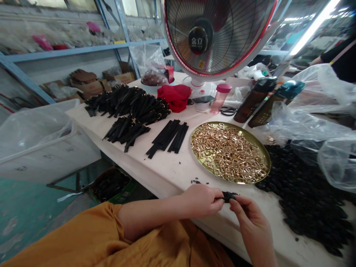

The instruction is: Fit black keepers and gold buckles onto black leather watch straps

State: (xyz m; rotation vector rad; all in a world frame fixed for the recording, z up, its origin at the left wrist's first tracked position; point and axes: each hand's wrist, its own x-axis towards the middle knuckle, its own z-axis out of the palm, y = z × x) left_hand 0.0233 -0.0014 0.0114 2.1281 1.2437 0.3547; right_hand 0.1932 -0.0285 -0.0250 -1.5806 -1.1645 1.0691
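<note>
My left hand (204, 200) and my right hand (248, 214) meet at the near edge of the white table (167, 170). Both pinch one small black piece (228, 195) between their fingertips. Just beyond them lies a round gold tray (265, 157) heaped with small gold metal buckles (228, 152). To the right spreads a big pile of small black pieces (306, 196). Flat black straps (169, 136) lie in a short row left of the tray.
Heaps of finished black straps (130, 105) cover the far left of the table. A large fan (217, 35), a red cloth (175, 97), a pink cup (219, 97) and two bottles (254, 98) stand at the back. Clear plastic bags (319, 122) lie right. A box (111, 184) sits under the table.
</note>
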